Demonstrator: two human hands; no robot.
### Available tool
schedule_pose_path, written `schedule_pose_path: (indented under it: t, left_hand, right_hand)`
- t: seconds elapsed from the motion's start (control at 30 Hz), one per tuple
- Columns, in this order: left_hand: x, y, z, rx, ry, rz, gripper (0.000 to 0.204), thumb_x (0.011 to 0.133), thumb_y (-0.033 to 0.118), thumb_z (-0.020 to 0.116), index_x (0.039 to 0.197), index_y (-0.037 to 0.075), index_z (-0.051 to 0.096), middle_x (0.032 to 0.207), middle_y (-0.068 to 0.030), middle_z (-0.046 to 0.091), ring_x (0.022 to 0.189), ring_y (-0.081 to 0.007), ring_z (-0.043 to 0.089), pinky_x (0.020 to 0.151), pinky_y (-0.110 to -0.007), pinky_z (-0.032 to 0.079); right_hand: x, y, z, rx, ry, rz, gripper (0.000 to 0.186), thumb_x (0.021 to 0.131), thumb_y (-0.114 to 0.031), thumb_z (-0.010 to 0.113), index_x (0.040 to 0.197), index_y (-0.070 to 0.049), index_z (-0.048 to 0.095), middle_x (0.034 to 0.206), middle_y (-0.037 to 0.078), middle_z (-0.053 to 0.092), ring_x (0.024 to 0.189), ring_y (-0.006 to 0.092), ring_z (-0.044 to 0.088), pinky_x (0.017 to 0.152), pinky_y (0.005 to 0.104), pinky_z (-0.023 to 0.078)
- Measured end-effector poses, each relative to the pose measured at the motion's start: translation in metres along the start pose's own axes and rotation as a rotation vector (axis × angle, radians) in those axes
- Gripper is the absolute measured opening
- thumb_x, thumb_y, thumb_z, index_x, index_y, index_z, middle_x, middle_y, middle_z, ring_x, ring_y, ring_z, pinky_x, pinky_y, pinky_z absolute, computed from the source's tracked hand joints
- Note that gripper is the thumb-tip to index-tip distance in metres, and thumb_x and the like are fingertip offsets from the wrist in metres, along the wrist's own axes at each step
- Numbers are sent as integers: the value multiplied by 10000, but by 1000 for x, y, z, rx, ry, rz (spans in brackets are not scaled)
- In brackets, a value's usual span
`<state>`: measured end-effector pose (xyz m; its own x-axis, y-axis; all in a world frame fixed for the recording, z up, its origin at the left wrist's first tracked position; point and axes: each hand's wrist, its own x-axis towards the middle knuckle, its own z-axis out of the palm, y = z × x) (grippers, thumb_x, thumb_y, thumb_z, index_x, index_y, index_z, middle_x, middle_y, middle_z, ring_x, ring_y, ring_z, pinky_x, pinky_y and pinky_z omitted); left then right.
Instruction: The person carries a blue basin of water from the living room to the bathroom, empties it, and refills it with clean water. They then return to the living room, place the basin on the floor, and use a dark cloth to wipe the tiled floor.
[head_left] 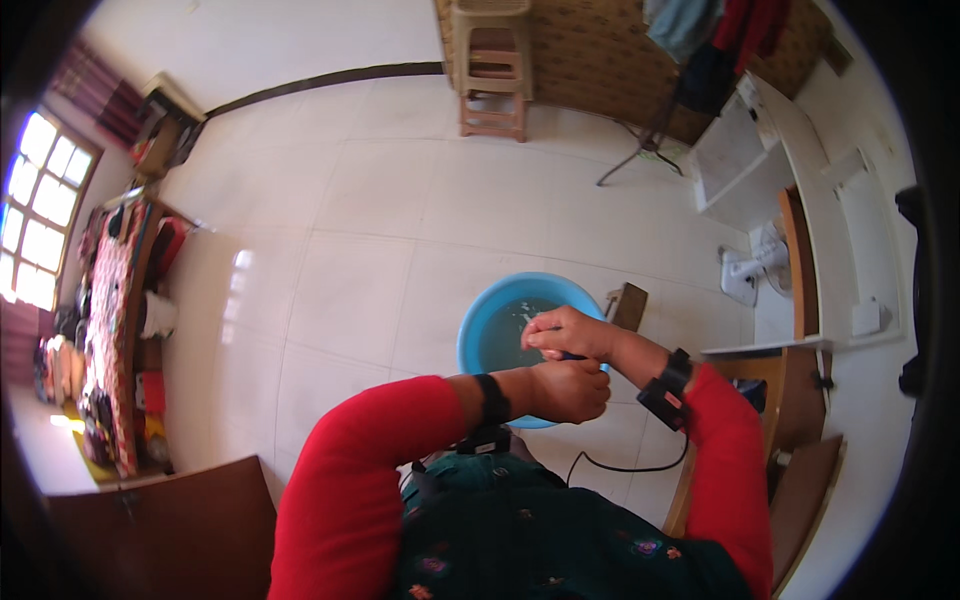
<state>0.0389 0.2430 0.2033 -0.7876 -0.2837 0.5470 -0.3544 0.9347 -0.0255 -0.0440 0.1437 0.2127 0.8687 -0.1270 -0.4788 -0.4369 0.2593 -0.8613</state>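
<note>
A round light-blue basin (474,318) of cloudy water stands on the floor in front of me. Both hands are over it, close together. My left hand (570,391) is closed in a fist at the near side, its fingers mostly turned from view. Just beyond it my right hand (566,332) has its fingers bent and drawn together, pointing left. A small dark-blue thing (572,356) shows between the two hands. Its kind and most of its shape are hidden by them.
Right of the basin lies a small brown wooden block or stool (629,306). Stacked plastic stools (493,70) stand by the far wall. A white fan (757,265) sits in shelving at right. Brown wooden furniture (165,525) is near left. A dark cable (630,468) hangs from my right wrist.
</note>
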Motion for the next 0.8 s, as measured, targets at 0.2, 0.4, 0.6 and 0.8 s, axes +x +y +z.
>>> schedule_pose_path:
  t: [0.2, 0.4, 0.6, 0.8]
  left_hand:
    - [5, 7, 31, 58, -108, 10, 66, 657, 214, 635, 612, 165, 634, 707, 30, 588, 729, -192, 577, 696, -327, 446]
    - [3, 11, 51, 101, -197, 31, 45, 660, 190, 659, 634, 156, 672, 703, 36, 623, 724, -194, 610, 695, -335, 472]
    - [-2, 18, 67, 63, -312, 34, 62, 707, 167, 653, 693, 158, 712, 764, 11, 662, 780, -209, 642, 713, -358, 496]
    - [-5, 23, 68, 55, -385, 52, 85, 744, 163, 643, 732, 166, 727, 811, 3, 678, 839, -215, 655, 740, -378, 504]
  right_hand:
    - [-2, 7, 2, -110, 109, 84, 155, 889, -154, 605, 899, -6, 648, 659, -18, 539, 567, 53, 459, 537, 213, 399]
    - [-1, 25, 2, -156, 183, 127, 149, 892, -139, 571, 864, -7, 635, 620, -22, 511, 549, 47, 449, 519, 215, 393]
    - [4, 42, 5, -146, 183, 120, 140, 904, -125, 561, 862, -7, 623, 621, -18, 515, 544, 50, 461, 510, 214, 396]
    - [6, 57, 7, -121, 229, 124, 141, 908, -119, 558, 853, -2, 615, 627, -13, 519, 543, 54, 467, 510, 216, 403]
